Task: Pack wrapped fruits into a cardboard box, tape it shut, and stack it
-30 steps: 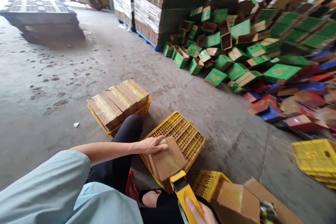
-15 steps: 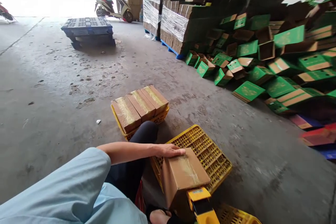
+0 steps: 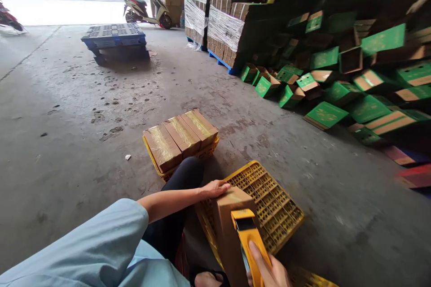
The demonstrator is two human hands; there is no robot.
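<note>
L hand [image 3: 215,188] open on box's [image 3: 230,228] top edge, R hand [image 3: 276,271] gripping tape gun [image 3: 252,238]. Box: near, tilted, by 1st crate's [image 3: 298,222] left side; prob. stiff, med. wt., slick at tape; best held by opp. edges. Qty: 1 box here, 3 taped boxes [image 3: 182,134] farther left, 1 gun, 3 crates visible.

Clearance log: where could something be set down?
Bare floor: between blue pallet and taped cartons, and between the yellow crate and green boxes. Crowded: that crate's near side, with left hand, carton, tape dispenser and right hand.
</note>
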